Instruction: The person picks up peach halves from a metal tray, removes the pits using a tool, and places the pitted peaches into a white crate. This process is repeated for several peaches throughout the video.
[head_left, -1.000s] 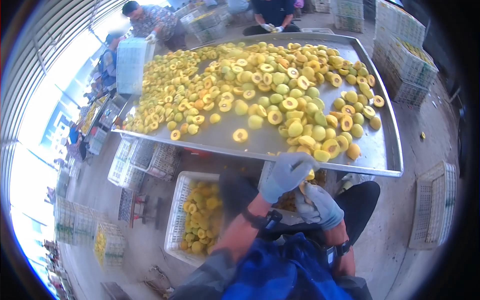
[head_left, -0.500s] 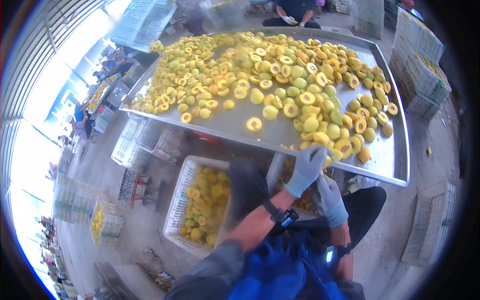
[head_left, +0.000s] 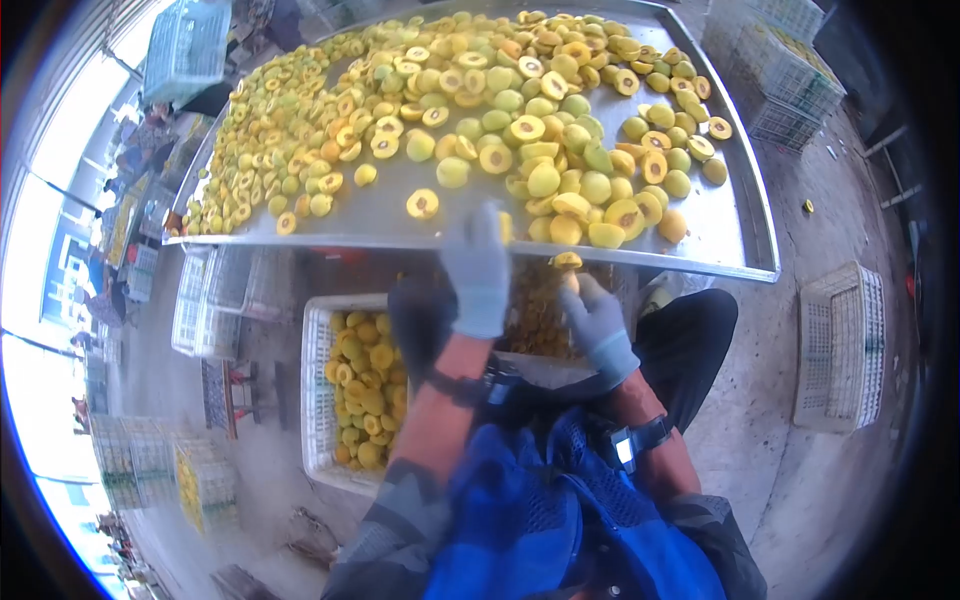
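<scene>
My left hand [head_left: 474,262], in a pale glove and blurred by motion, is over the front edge of the metal table [head_left: 720,225]. A blurred yellow fruit piece [head_left: 505,228] is at its thumb side, within its grip. Lower and to the right, my gloved right hand [head_left: 596,318] is closed, with a yellow fruit half [head_left: 567,260] at its fingertips, just off the table edge. Many halved fruits [head_left: 543,180], some showing brown centres, are heaped on the table. One half [head_left: 422,204] lies apart from the heap, cut face up.
A white crate [head_left: 316,400] of yellow fruit stands on the floor at left of my legs. Under the table, between my knees, is a container of brownish pieces [head_left: 540,318]. An upright white crate [head_left: 842,350] stands at right; stacked crates [head_left: 785,75] are behind it.
My hands have parted: the left moved left and up over the table edge, while the right stays lower with a fruit half. The whole view has shifted, and the table appears further left and higher.
</scene>
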